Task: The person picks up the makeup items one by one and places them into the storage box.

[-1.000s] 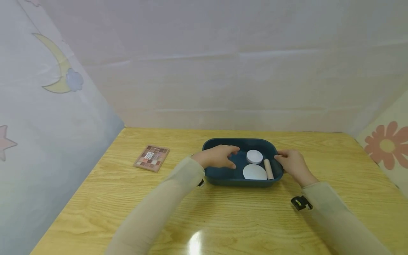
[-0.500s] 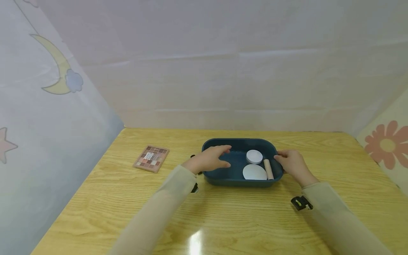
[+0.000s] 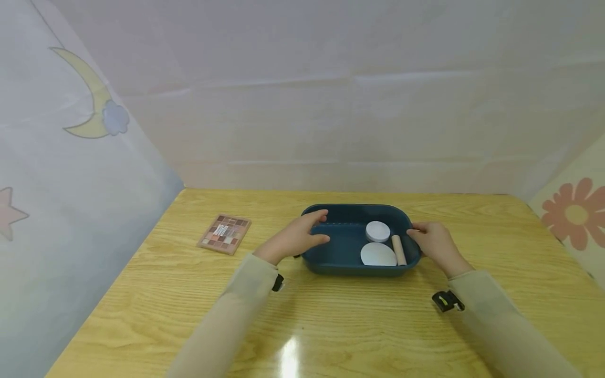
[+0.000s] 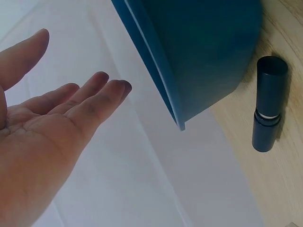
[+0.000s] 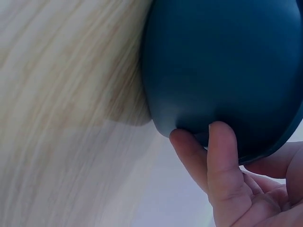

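Observation:
A dark teal oblong plastic bin [image 3: 347, 271] sits on the table. Inside, toward its right end, lie a small round white case [image 3: 377, 231], a larger white disc [image 3: 378, 255] and a beige tube [image 3: 399, 250]. My right hand [image 3: 436, 247] grips the bin's right rim, thumb on one side and fingers on the other. At the left end, my left hand [image 3: 294, 237] hovers over the rim, fingers apart and holding nothing. In the left wrist view, a black lipstick-like tube [image 4: 269, 94] with a silver ring is on the table beside the bin, mostly hidden in the head view.
An eyeshadow palette [image 3: 225, 234] lies flat on the wooden table [image 3: 156, 294], left of the bin. A pale cloth backdrop [image 3: 350, 121] rises behind the table's far edge and along both sides.
My left hand has drawn back leftward from above the bin's inside to its left end. The right hand stays on the rim, and the bin and its contents keep their places.

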A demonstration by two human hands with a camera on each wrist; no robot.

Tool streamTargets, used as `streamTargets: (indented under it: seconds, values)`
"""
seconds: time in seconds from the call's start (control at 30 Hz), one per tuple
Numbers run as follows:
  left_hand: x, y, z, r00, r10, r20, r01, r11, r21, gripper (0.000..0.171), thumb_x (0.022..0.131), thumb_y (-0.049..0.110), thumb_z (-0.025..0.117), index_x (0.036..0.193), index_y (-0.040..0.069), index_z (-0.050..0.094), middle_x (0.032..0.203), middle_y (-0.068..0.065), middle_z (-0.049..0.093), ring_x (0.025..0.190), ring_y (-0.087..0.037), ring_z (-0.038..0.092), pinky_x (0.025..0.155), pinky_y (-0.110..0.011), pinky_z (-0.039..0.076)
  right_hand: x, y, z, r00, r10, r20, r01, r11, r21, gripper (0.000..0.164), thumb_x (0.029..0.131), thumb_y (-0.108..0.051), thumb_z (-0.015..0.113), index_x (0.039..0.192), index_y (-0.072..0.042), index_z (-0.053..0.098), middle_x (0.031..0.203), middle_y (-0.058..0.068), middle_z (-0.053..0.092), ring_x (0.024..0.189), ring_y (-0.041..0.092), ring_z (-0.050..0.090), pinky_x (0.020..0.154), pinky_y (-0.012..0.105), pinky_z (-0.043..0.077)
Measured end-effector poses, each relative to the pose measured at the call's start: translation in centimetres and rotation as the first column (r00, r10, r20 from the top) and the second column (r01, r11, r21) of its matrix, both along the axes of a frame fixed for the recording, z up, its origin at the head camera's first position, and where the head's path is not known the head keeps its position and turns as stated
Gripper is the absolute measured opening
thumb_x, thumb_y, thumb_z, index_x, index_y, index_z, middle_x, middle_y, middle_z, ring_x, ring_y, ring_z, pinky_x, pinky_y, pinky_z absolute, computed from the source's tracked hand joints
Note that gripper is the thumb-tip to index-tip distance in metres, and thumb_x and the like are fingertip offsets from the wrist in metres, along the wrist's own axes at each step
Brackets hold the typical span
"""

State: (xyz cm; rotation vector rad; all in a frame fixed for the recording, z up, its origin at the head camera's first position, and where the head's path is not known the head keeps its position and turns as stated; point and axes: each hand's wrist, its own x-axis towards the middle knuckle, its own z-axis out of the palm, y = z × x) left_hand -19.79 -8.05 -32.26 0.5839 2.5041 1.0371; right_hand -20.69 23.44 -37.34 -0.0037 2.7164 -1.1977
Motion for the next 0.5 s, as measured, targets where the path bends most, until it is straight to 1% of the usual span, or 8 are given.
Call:
streamTargets:
  seconds: [0.2, 0.33, 0.5]
  values:
    - [0.2, -0.1, -0.2, 1.000, 0.023, -0.001, -0.023, 1.000, 0.021, 0.067, 0.103, 0.017, 0.059, 0.160, 0.007, 0.024, 0.162, -0.013, 0.032, 0.149, -0.028, 0.032, 0.117, -0.046, 0.035, 0.1, 0.3, -0.1, 1.000, 0.001, 0.011, -0.001, 1.000, -0.005, 0.049, 0.107, -0.013, 0.044, 0.141, 0.021, 0.040, 0.137, 0.043, 0.047, 0.095, 0.032, 0.067, 0.065, 0.027, 0.059]
    - [0.5, -0.4, -0.3, 0.998, 0.060, -0.012, -0.060, 0.998, 0.035, 0.067, 0.104, 0.018, 0.058, 0.160, 0.009, 0.023, 0.162, -0.012, 0.032, 0.149, -0.029, 0.031, 0.118, -0.047, 0.034, 0.1, 0.2, -0.2, 1.000, -0.003, 0.015, 0.004, 1.000, -0.017, 0.048, 0.107, -0.013, 0.044, 0.141, 0.021, 0.040, 0.136, 0.043, 0.048, 0.092, 0.029, 0.068, 0.064, 0.028, 0.059]
    - [0.8, -1.1, -0.5, 0.994, 0.107, -0.028, -0.105, 0.993, 0.051, 0.067, 0.104, 0.019, 0.057, 0.161, 0.011, 0.022, 0.162, -0.012, 0.032, 0.149, -0.031, 0.031, 0.118, -0.049, 0.033, 0.1, 0.0, -0.3, 1.000, -0.012, 0.016, 0.012, 1.000, -0.025, 0.048, 0.107, -0.013, 0.044, 0.141, 0.021, 0.039, 0.137, 0.043, 0.047, 0.093, 0.031, 0.068, 0.064, 0.028, 0.059]
